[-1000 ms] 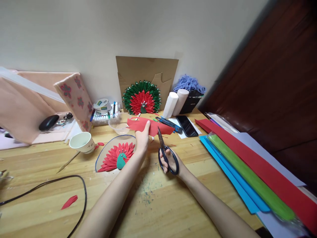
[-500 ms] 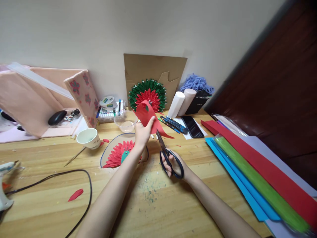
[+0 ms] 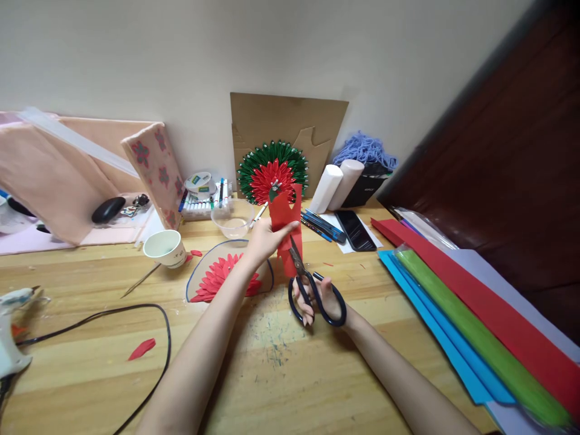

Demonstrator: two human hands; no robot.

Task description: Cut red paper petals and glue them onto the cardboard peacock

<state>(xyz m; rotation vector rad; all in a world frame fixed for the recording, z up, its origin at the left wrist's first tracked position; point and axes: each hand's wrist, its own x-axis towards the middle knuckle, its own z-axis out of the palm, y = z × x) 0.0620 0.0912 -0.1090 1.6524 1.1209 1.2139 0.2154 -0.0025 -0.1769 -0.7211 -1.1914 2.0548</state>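
the left hand (image 3: 267,241) pinches a red paper sheet (image 3: 281,211), thumb pressed flat across its face, the other fingers mostly hidden; the right hand (image 3: 312,299) is half curled through the loops of black-handled scissors (image 3: 300,269), which stand spread apart. the sheet hangs upright above the wooden table (image 3: 281,386), the blade tips lying against its lower part just below the thumb; whether they bite cannot be told. for a clean cut, i'd shift that thumb farther from the tips, hold the paper taut, and turn the sheet rather than the wrist on curves. the paper looks thin and matte, with a scooped notch in its upper right edge; the blades are dark, slim metal. beside the left forearm, pointed, creased red petals (image 3: 212,281) overlap on a rounded, blue-edged panel (image 3: 199,269), and a loose petal (image 3: 142,349) lies on the pale, streaky wood.
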